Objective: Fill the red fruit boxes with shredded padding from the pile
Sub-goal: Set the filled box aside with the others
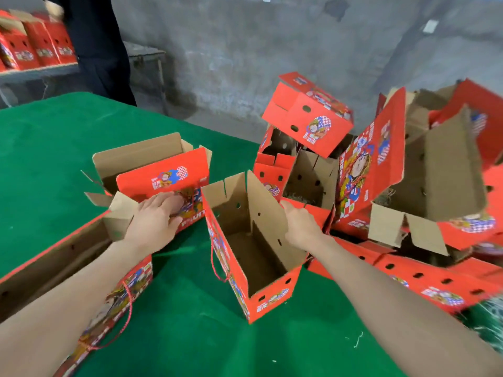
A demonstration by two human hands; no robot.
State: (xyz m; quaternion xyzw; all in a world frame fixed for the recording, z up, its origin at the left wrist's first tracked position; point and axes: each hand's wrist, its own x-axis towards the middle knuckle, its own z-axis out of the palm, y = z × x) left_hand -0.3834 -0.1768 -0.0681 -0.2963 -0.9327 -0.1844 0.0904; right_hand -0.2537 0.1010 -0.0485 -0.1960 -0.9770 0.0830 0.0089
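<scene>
Green table [54, 148], left hand [156, 219] on red box [163, 175], right hand [300, 227] holding open box [272, 300]

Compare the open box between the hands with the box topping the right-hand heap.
The centre box stands upright on the green table, top open, brown inside empty; the top box lies tilted on other boxes, showing only red outer faces. Both are red printed cartons with punched holes.

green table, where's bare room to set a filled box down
Widest bare room on the green table: far left, between the open back box and the table's far edge. A second patch lies at the near edge, in front of the upright middle box. The right side is crowded with a heap of red boxes.
</scene>
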